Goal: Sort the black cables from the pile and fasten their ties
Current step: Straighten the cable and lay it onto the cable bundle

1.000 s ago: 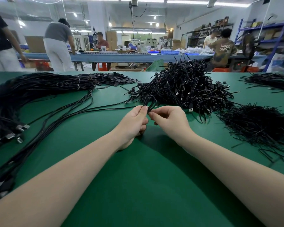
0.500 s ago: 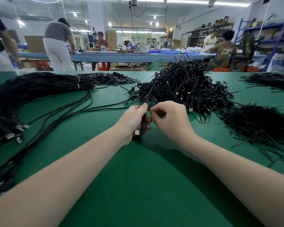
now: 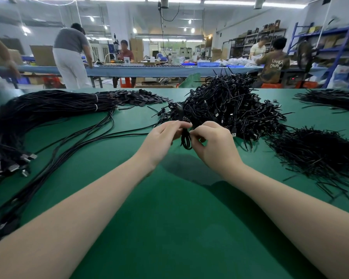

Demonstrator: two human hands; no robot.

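Note:
A small coiled black cable (image 3: 185, 138) hangs between my two hands, just above the green table (image 3: 169, 218). My left hand (image 3: 163, 137) pinches its upper part from the left. My right hand (image 3: 214, 143) pinches it from the right, fingers curled. Right behind the hands rises the big tangled pile of coiled black cables (image 3: 226, 105). A heap of loose black ties (image 3: 318, 158) lies to the right.
A long bundle of straight black cables (image 3: 48, 109) with USB plugs (image 3: 22, 162) stretches across the left. Another cable heap (image 3: 330, 99) lies at the far right. Several people work at a blue bench (image 3: 149, 70) behind the table.
Both hands have lifted the coiled cable slightly and turned it; its loop now hangs down between them, where before it pointed up toward the pile.

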